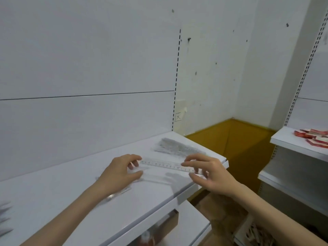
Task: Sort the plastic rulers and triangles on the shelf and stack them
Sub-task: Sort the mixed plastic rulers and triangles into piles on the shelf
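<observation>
A clear plastic ruler (165, 165) is held level just above the white shelf (53, 201). My left hand (122, 172) pinches its left end between thumb and fingers. My right hand (206, 172) pinches its right end the same way. Behind the ruler, near the shelf's right end, lies a pile of clear rulers (177, 148). Another clear plastic piece (117, 194) lies flat on the shelf under my left wrist, partly hidden. More clear pieces (5, 217) show at the left edge.
The shelf ends at a corner on the right, with a yellow floor (230, 139) beyond. A second white shelf unit (298, 144) on the right carries red-and-white packets (314, 137). A lower shelf (186, 226) sits beneath, with items half hidden.
</observation>
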Demonstrator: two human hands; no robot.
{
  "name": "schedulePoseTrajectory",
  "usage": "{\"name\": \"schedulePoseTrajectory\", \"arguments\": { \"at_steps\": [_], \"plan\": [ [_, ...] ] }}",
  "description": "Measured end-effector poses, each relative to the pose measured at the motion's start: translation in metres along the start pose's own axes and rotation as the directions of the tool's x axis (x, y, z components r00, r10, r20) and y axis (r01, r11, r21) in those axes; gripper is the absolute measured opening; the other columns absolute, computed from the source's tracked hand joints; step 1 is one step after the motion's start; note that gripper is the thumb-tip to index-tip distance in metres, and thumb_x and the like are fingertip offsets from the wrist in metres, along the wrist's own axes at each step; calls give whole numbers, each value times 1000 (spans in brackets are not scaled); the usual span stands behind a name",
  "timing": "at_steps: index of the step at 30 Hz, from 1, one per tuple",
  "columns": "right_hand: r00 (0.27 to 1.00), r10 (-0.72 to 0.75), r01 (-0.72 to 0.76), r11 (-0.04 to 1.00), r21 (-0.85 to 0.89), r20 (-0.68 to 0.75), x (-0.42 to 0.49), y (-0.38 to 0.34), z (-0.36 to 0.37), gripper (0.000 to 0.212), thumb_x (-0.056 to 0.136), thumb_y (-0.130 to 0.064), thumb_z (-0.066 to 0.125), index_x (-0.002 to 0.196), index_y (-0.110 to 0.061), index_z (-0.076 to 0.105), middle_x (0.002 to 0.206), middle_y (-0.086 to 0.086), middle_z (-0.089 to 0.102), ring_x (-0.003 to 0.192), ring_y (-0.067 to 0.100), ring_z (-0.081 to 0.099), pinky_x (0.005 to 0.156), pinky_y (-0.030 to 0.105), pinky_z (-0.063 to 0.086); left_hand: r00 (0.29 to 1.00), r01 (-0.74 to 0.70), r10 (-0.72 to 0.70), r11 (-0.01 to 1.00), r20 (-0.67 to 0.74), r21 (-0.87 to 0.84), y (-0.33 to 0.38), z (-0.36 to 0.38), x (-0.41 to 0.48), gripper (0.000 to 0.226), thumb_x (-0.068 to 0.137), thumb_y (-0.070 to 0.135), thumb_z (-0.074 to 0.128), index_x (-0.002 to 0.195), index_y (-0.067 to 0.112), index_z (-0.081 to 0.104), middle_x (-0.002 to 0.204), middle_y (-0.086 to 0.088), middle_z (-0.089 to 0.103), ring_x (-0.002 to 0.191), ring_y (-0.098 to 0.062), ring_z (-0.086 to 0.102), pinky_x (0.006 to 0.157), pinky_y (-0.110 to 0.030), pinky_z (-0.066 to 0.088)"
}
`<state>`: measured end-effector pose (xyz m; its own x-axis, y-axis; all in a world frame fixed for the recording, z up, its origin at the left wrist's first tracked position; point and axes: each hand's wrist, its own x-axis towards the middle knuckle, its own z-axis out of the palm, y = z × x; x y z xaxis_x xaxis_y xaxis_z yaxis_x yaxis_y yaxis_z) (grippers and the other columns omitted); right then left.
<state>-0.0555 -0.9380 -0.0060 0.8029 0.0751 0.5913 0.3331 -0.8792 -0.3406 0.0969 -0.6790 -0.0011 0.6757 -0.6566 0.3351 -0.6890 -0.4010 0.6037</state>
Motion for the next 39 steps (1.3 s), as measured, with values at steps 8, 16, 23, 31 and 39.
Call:
{"name": "schedulePoseTrajectory", "arguments": {
  "at_steps": [8,16,23,31,39],
  "plan": [
    [893,446,-449,880,-156,-55,45,122,18,26,90,-18,60,116,-16,64,111,1,64,81,6,57,75,20,49,989,133,-124,984,-86,115,-10,16,20,32,81,13,69,91,41,57,90,16,64,93,3,53,69,-8,40],
    [943,324,-303,932,-198,82,74,146,55,19,94,-21,53,107,-14,64,107,0,64,101,17,49,82,27,43,965,220,-201,970,-168,104,-13,6,23,26,80,9,68,88,33,65,82,16,65,82,8,57,68,-16,43],
    [966,255,-233,933,-276,47,74,144,38,28,96,-27,47,97,-15,73,103,-3,66,102,19,53,81,24,33,985,170,-156,909,-68,380,-1,27,49,17,89,32,53,105,36,57,104,19,55,98,1,48,84,-26,44],
    [990,112,-105,991,-77,82,100,79,57,16,90,-27,63,100,-18,73,121,-1,63,117,21,51,93,25,32,971,235,-183,854,-154,464,-9,-11,16,27,91,32,49,116,26,57,118,11,54,114,-6,42,79,-25,37],
    [937,-253,210,959,188,241,165,-112,172,15,88,-27,65,101,-24,72,114,-20,54,116,5,46,85,21,38,843,483,-301,788,-446,381,-57,-133,-137,22,89,28,53,110,24,61,114,10,56,114,-8,40,93,-32,41]
  ]
}}
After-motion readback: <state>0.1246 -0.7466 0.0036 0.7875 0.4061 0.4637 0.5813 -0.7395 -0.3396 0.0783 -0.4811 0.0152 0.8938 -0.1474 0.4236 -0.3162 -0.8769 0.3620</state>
